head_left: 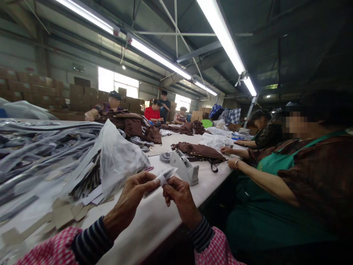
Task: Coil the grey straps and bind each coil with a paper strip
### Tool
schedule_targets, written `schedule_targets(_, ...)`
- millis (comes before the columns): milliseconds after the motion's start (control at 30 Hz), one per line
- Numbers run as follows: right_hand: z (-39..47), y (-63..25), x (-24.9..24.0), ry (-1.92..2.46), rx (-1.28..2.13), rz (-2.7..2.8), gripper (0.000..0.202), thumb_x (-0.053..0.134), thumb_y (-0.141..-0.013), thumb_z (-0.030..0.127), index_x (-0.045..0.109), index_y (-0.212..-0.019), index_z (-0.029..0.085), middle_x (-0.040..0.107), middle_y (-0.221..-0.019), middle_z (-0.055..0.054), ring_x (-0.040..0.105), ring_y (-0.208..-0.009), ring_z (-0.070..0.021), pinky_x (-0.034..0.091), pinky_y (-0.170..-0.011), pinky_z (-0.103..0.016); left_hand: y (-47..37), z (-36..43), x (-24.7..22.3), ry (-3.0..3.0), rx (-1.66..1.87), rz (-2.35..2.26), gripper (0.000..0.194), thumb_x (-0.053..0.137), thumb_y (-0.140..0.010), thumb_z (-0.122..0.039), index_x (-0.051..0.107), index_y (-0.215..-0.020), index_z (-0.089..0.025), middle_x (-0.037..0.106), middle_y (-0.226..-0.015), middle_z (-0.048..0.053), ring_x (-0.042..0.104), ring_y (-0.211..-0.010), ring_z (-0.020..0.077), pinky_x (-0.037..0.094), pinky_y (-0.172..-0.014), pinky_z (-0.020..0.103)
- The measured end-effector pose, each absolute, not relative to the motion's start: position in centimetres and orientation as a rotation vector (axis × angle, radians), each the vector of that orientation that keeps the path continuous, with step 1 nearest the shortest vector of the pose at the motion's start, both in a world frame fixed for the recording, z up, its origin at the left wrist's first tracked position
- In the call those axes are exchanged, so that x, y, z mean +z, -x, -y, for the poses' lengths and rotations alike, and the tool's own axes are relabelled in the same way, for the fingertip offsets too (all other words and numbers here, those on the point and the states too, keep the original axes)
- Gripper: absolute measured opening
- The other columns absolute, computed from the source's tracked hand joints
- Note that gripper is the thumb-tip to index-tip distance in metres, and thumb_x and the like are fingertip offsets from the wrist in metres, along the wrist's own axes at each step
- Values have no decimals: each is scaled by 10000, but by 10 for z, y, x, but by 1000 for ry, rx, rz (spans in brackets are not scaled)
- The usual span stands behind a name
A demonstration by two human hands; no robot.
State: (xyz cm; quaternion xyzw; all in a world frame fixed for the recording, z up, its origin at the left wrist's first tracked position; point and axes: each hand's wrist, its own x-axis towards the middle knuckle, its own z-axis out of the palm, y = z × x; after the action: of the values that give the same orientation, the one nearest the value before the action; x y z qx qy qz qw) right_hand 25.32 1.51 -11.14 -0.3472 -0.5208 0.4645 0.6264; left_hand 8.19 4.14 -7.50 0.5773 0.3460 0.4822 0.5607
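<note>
Above the near side of the table, both hands meet on a small packet in clear plastic (168,172) with a whitish band or strip around it. My left hand (138,187) pinches its left end between thumb and fingers. From the other side, my right hand (178,191) has thumb and forefinger closed on the band. What lies inside the plastic is too blurred to make out. Just beyond the fingers stands a light grey tape dispenser (190,173), apart from them.
A translucent plastic bag (118,154) of dark strips stands left of my hands, with cardboard pieces (62,213) in front. Plastic-wrapped straps (41,158) cover the left side. Brown bags (198,150) lie ahead. A co-worker in a green apron (273,184) sits close on the right.
</note>
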Motion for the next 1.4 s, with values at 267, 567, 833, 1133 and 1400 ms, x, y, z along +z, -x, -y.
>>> schedule_targets(267, -18, -246, -112, 774, 1081, 1077, 341, 861, -754, 421, 661, -691, 152, 643, -603, 5, 534, -442, -87, 437, -397, -200, -85, -50, -90, -1128, 981, -741, 415, 856, -701, -515, 676, -823, -161, 699, -705, 22, 574, -573, 139, 415, -549, 257)
schedule_targets(567, -22, -245, -121, 813, 1097, 953, 363, 891, -687, 422, 667, -675, 136, 684, -577, -30, 543, -378, -97, 385, -324, -181, -94, -59, -110, -969, 896, -701, 455, 856, -671, -551, 628, -822, -187, 706, -626, 40, 653, -521, 217, 446, -470, 284)
schedule_targets(833, -24, -257, -124, 923, 970, 1074, 444, 900, -654, 464, 586, -554, 166, 567, -442, 34, 419, -323, -69, 278, -322, -199, -95, -52, -104, -979, 907, -771, 444, 909, -601, -460, 643, -814, -176, 701, -624, 36, 618, -488, 189, 466, -430, 265)
schedule_targets(1133, -23, -281, -105, 1010, 213, 1586, 414, 815, -835, 480, 631, -621, 177, 554, -590, 41, 478, -550, -98, 386, -555, -233, -89, -47, -93, -1070, 779, -848, 423, 828, -696, -497, 602, -872, -185, 677, -688, 23, 651, -590, 224, 557, -482, 348)
schedule_targets(1400, -9, -292, -64, 737, -798, 2185, 121, 608, -1024, 219, 686, -1072, 139, 733, -1000, -101, 661, -892, -197, 516, -799, -307, -89, -51, -97, -1112, 766, -823, 400, 789, -740, -529, 572, -883, -225, 652, -742, 18, 648, -646, 236, 550, -471, 342)
